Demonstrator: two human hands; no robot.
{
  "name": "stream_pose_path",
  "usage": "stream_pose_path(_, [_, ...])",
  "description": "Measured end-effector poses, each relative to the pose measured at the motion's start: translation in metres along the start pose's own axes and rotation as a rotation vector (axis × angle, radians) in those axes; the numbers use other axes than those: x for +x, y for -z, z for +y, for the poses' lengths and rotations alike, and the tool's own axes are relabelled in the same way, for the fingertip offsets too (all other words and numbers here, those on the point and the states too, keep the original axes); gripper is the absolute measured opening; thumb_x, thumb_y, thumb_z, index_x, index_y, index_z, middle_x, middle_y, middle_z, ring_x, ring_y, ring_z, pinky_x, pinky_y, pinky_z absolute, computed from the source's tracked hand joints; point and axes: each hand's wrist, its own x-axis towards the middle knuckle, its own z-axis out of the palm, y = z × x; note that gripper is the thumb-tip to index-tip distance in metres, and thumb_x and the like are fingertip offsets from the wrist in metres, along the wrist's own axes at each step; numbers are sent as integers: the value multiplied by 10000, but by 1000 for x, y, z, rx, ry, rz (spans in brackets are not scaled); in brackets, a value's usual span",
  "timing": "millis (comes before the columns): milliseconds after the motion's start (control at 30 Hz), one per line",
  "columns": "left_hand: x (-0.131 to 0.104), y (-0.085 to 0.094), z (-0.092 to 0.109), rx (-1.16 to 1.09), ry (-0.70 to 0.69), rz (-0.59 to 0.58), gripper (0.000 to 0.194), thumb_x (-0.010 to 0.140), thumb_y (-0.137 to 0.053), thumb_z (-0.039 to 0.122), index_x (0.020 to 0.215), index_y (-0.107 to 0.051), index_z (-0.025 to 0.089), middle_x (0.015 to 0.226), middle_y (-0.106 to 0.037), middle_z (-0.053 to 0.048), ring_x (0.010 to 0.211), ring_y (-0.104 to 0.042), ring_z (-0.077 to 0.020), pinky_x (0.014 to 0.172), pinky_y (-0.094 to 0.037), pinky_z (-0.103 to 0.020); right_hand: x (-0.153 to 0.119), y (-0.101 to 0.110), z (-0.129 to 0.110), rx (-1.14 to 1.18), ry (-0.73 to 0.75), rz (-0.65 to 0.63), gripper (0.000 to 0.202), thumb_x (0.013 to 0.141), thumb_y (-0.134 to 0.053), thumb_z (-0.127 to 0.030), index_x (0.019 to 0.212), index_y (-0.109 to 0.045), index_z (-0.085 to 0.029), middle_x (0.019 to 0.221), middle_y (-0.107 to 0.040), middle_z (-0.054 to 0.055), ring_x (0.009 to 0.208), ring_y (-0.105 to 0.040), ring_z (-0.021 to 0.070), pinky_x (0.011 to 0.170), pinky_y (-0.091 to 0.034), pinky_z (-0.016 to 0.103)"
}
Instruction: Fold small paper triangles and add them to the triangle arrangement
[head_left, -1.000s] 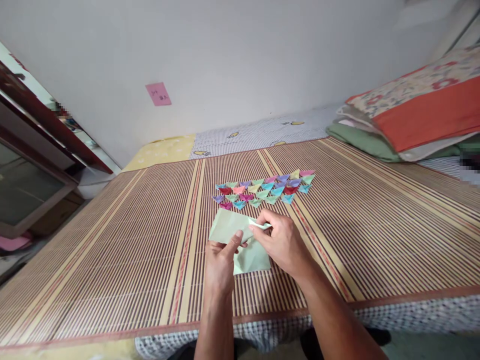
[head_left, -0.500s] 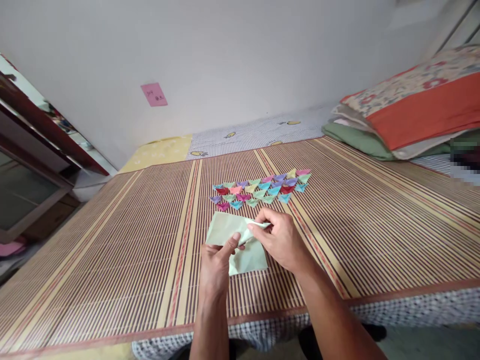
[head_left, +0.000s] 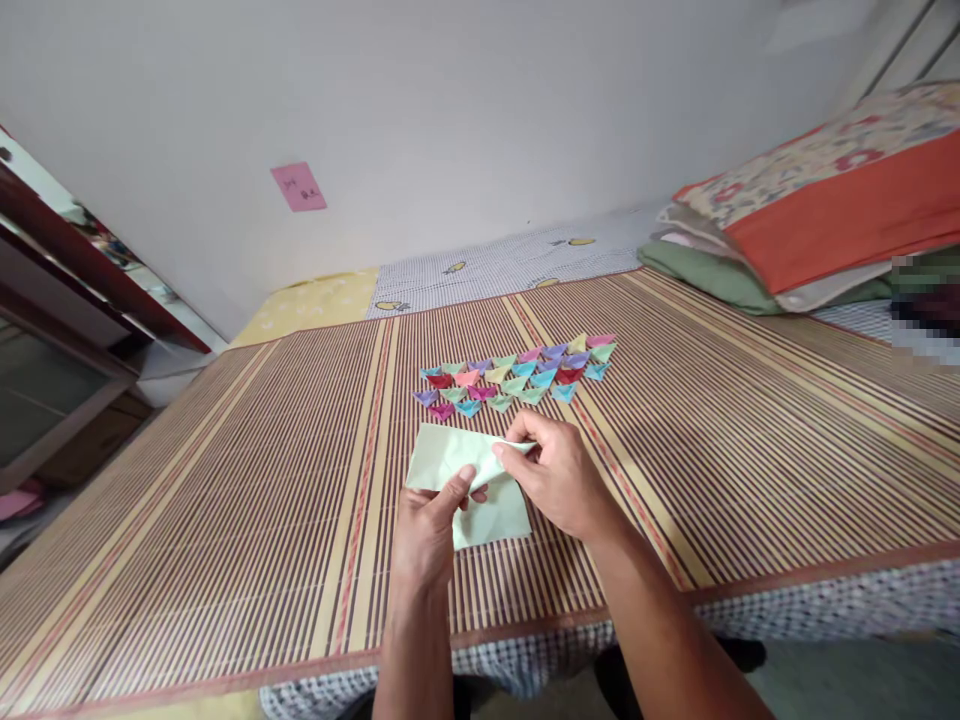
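A pale green sheet of paper (head_left: 442, 455) is held up over the mat, folded along its right part. My left hand (head_left: 435, 520) grips its lower edge, thumb on top and fingers underneath. My right hand (head_left: 547, 465) pinches the paper's right end between thumb and bent fingers. Below it, more pale green paper (head_left: 495, 518) shows near the mat; I cannot tell if it is a separate sheet. Just beyond my hands lie rows of small folded paper pieces (head_left: 514, 385) in green, blue, purple, pink, red and yellow.
A striped bamboo mat (head_left: 262, 520) covers the bed, with checked cloth (head_left: 517, 660) hanging at the front edge. Folded bedding (head_left: 840, 215) is piled at the right. A pink note (head_left: 298, 187) is stuck on the wall (head_left: 450, 110) behind. Dark furniture stands at the left.
The whole view has shifted slightly. Both hands keep their grip on the green paper, and the fold looks nearly the same.
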Motion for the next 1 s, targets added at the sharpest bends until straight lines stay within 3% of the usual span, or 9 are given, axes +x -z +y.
stream_pose_path(200, [0, -2, 1, -6, -3, -12, 211, 642, -921, 260, 651, -762, 121, 730, -736, -62, 571, -574, -130, 562, -455, -267, 0, 1, -4, 15, 2, -3, 183, 864, -602, -218, 696, -528, -210, 597, -521, -48, 513, -474, 116, 497, -335, 241])
stream_pose_path(333, [-1, -1, 1, 26, 0, -6, 266, 654, -919, 317, 600, -738, 130, 578, -663, -41, 581, -599, -163, 585, -476, -281, 1, 1, -3, 18, 1, 5, 190, 863, -607, -223, 692, -527, -209, 590, -517, -48, 511, -475, 114, 500, -337, 240])
stream_pose_path(600, [-4, -2, 1, 106, -45, 20, 291, 696, -890, 382, 623, -752, 137, 616, -683, -53, 601, -630, -184, 585, -485, -285, 0, -1, -1, 43, -7, 18, 188, 860, -624, -217, 693, -535, -210, 603, -545, -41, 532, -517, 121, 509, -373, 234])
stream_pose_path(700, [-4, -4, 2, 113, -61, 48, 293, 687, -890, 384, 609, -743, 144, 605, -682, -54, 600, -639, -195, 592, -485, -291, 2, -3, 1, 172, -50, 24, 86, 847, -667, -228, 820, -589, -204, 678, -640, -25, 573, -594, 134, 540, -436, 231])
stream_pose_path(833, [-4, -4, 2, 165, -95, 94, 354, 695, -877, 414, 523, -708, 155, 592, -683, -63, 625, -646, -206, 637, -477, -305, 6, -4, 12, 394, -166, -25, 309, 806, -779, -333, 1043, -636, -196, 789, -717, -4, 599, -632, 140, 570, -483, 245])
stream_pose_path(1000, [-4, -4, 2, 168, -137, 117, 369, 715, -864, 406, 497, -688, 167, 580, -667, -50, 656, -641, -202, 683, -469, -302, 7, -12, 24, 613, -263, -175, 287, 728, -858, -372, 808, -669, -170, 678, -640, -35, 592, -569, 114, 586, -455, 233])
